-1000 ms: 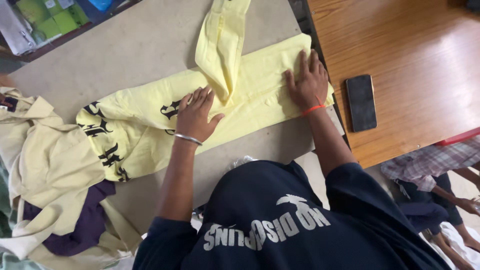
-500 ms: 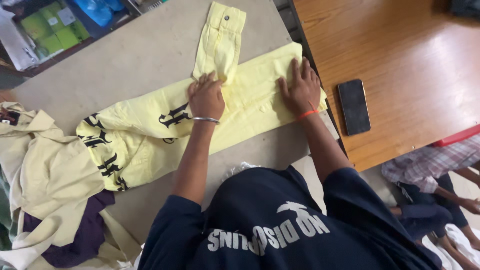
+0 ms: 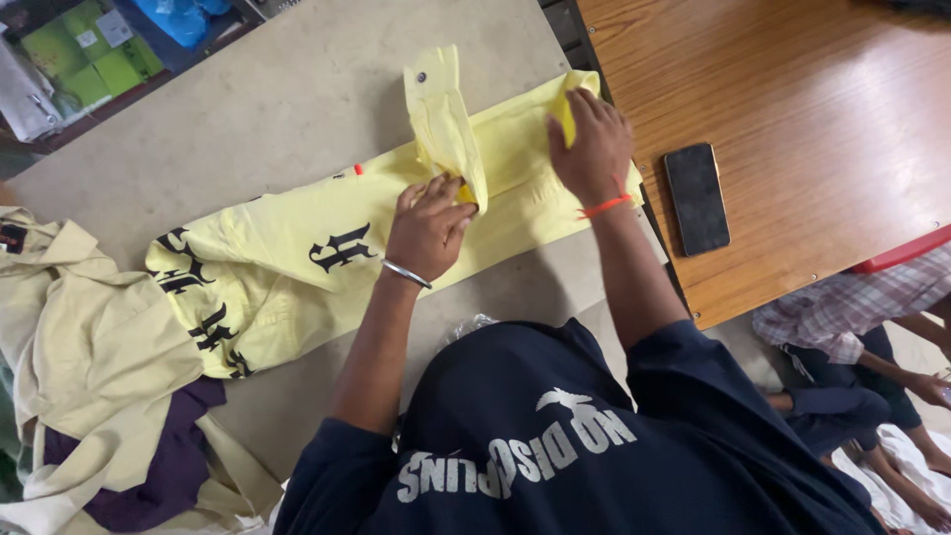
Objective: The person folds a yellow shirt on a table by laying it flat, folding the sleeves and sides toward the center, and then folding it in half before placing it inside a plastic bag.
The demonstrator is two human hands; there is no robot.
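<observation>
A pale yellow shirt (image 3: pixel 297 248) with black lettering lies stretched across a grey work table (image 3: pixel 297 89). Its cuffed sleeve (image 3: pixel 441 109) stands up off the body, folded toward me. My left hand (image 3: pixel 428 226), with a metal bangle at the wrist, pinches the sleeve fabric at its base. My right hand (image 3: pixel 591 149), with an orange thread at the wrist, grips the shirt's right end and lifts a fold of it near the table edge.
A heap of cream and dark purple garments (image 3: pixel 99 396) lies at the left. A wooden table (image 3: pixel 792 89) on the right carries a black phone (image 3: pixel 697 198). Another person (image 3: pixel 862 337) sits low at the right. Green boxes (image 3: pixel 84 54) stand at the top left.
The sleeve, flat on the table half a second ago, now stands lifted and pulled inward by my left hand. My right hand went from pressing flat to gripping the shirt's right end.
</observation>
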